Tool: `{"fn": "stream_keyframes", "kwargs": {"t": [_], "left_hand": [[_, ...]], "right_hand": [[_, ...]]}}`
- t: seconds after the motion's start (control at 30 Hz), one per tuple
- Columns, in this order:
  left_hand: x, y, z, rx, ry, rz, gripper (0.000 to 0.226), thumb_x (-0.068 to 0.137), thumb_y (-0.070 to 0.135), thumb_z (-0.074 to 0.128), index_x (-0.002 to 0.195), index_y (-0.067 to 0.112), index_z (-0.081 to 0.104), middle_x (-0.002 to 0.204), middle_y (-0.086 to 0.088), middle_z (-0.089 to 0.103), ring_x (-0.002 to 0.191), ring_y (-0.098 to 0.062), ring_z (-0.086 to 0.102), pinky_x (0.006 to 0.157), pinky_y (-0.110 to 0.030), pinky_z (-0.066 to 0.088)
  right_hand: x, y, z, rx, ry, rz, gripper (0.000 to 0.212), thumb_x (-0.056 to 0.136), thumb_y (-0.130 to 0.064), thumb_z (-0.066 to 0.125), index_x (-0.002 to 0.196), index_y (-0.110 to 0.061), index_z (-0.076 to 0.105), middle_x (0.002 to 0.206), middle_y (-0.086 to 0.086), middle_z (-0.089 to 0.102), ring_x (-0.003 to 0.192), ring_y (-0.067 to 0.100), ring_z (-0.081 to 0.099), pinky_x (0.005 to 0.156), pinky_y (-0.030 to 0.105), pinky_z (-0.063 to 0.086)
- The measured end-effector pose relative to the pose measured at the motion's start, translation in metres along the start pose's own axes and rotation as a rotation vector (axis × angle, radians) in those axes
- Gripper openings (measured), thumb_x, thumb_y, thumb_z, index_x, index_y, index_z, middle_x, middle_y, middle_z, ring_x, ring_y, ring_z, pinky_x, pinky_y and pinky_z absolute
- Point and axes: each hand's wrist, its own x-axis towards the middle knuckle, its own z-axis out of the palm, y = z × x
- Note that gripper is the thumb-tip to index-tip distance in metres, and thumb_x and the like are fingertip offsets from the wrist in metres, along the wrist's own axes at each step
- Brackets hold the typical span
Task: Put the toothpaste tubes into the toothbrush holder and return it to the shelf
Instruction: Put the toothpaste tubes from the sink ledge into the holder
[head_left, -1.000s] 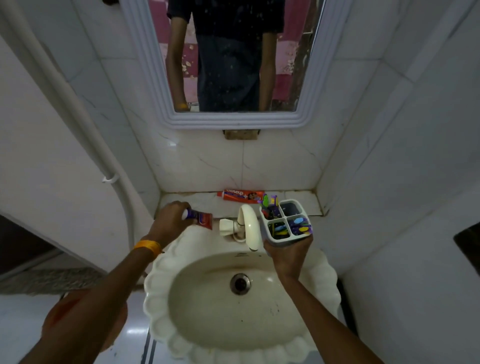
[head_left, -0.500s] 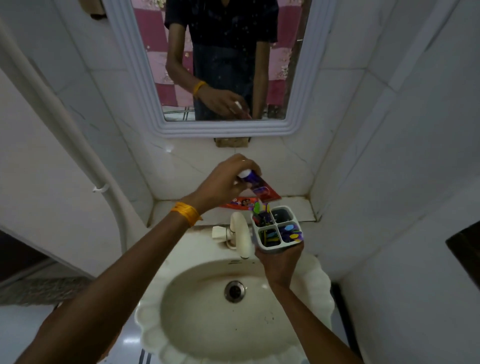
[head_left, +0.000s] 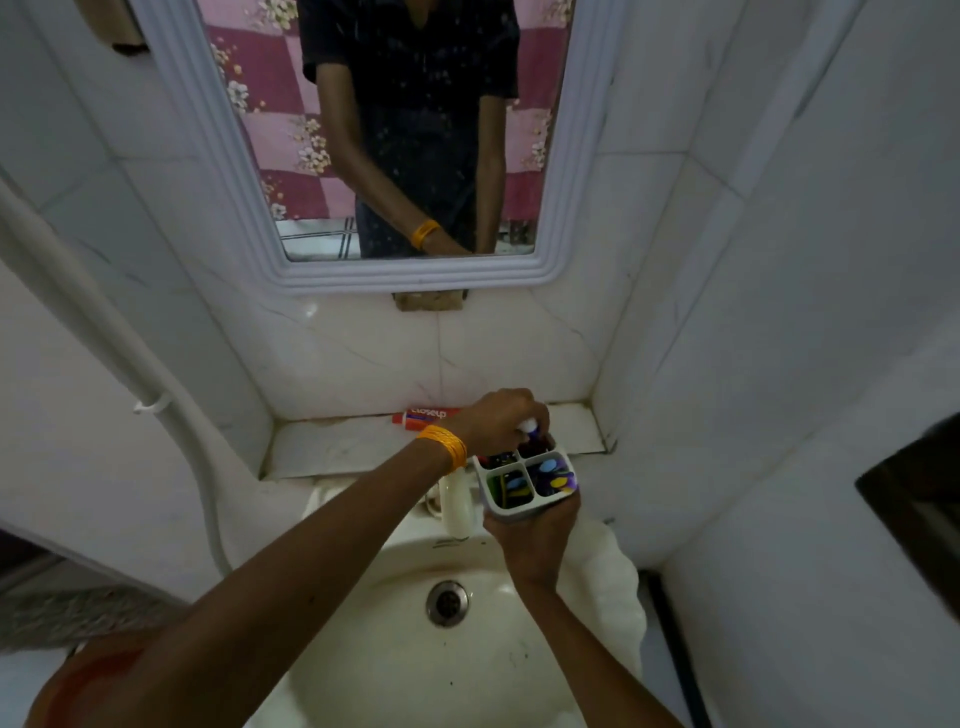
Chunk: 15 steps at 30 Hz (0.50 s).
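Over the cream basin (head_left: 519, 670), whose scalloped rim runs close to the tiled wall on the far side and on my right, I hold the white four-compartment toothbrush holder (head_left: 524, 480) upright just above the tap (head_left: 457, 501). My right hand (head_left: 535, 540) is wrapped around the holder's base from the near side, fingers closed on it. The marble shelf (head_left: 337, 447) sits behind the basin, boxed in by walls at its back and both ends; its left half lies bare, leaving open room there. My left hand (head_left: 501, 423), with an orange bangle (head_left: 444, 447) at the wrist, reaches across the basin and is pinched shut on a purple toothpaste tube (head_left: 531, 431) by its white cap end. That tube stands nearly vertical, cap up, its lower end down inside the holder's far right compartment. The two near compartments hold brush handles; what fills the far left one I cannot tell. A second red toothpaste tube (head_left: 431, 415) lies flat on the shelf against the back wall, behind the basin, its long axis running along the wall, cap end pointing left.
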Motion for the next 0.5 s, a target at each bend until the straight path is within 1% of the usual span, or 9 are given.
{"fn": "stream_keyframes", "kwargs": {"t": [0.03,0.07,0.13,0.27,0.33,0.4,0.43,0.5], "left_hand": [[0.002,-0.001,0.005,-0.016,0.002,-0.018,0.025,0.089,0.010,0.062,0.112,0.015,0.069,0.116,-0.013,0.063,0.107,-0.031,0.061,0.089,-0.040,0.050],[0.004,-0.001,0.009,-0.026,0.011,-0.038,0.025,0.089,0.011,0.061,0.111,0.015,0.070,0.115,-0.013,0.064,0.107,-0.030,0.061,0.089,-0.038,0.049],[0.007,-0.002,0.011,-0.039,0.047,-0.064,0.025,0.089,0.012,0.061,0.111,0.016,0.071,0.114,-0.011,0.066,0.105,-0.028,0.062,0.086,-0.034,0.048],[0.006,-0.019,0.001,-0.089,0.208,-0.111,0.022,0.088,0.007,0.060,0.104,0.013,0.073,0.107,-0.009,0.072,0.097,-0.026,0.067,0.085,-0.032,0.052],[0.000,-0.038,0.000,-0.146,0.326,-0.203,0.025,0.085,0.003,0.059,0.103,0.012,0.073,0.106,-0.010,0.073,0.097,-0.028,0.069,0.086,-0.033,0.053],[-0.011,-0.065,0.005,-0.200,0.407,-0.335,0.030,0.084,0.000,0.058,0.109,0.008,0.071,0.112,-0.014,0.071,0.103,-0.032,0.066,0.091,-0.035,0.051],[-0.016,-0.081,0.010,-0.212,0.409,-0.405,0.033,0.084,0.000,0.059,0.115,0.007,0.068,0.119,-0.016,0.068,0.109,-0.034,0.063,0.095,-0.035,0.048],[-0.028,-0.112,0.024,-0.178,0.319,-0.537,0.046,0.086,0.005,0.060,0.132,0.008,0.058,0.134,-0.016,0.059,0.121,-0.036,0.054,0.104,-0.036,0.042]], "right_hand": [[0.000,0.000,0.000,0.009,0.002,0.022,0.123,0.043,-0.027,0.104,0.147,-0.017,0.040,0.140,0.004,0.058,0.129,0.020,0.063,0.110,0.027,0.055],[0.000,-0.001,-0.001,0.019,0.013,0.038,0.121,0.042,-0.033,0.102,0.145,-0.019,0.040,0.139,0.005,0.058,0.128,0.020,0.064,0.109,0.035,0.058],[-0.002,-0.004,-0.002,0.011,0.029,0.044,0.119,0.042,-0.039,0.099,0.144,-0.024,0.038,0.139,0.005,0.057,0.129,0.021,0.063,0.109,0.039,0.057],[-0.001,-0.002,-0.005,0.041,0.034,0.059,0.123,0.042,-0.032,0.101,0.146,-0.029,0.037,0.143,0.003,0.057,0.133,0.022,0.063,0.110,0.048,0.057],[0.002,0.000,-0.005,0.045,0.032,0.070,0.123,0.041,-0.029,0.102,0.145,-0.027,0.038,0.142,0.004,0.058,0.131,0.022,0.064,0.109,0.048,0.058],[0.003,0.000,-0.004,0.043,0.023,0.065,0.122,0.041,-0.022,0.104,0.145,-0.021,0.039,0.142,0.005,0.058,0.130,0.018,0.065,0.110,0.045,0.058],[0.003,0.002,-0.004,0.050,0.016,0.059,0.121,0.042,-0.016,0.105,0.143,-0.020,0.040,0.142,0.004,0.059,0.129,0.012,0.065,0.109,0.040,0.058],[0.004,0.004,-0.004,0.073,0.008,0.040,0.119,0.043,-0.004,0.105,0.141,-0.022,0.040,0.140,0.003,0.060,0.127,0.001,0.064,0.108,0.033,0.058]]}}
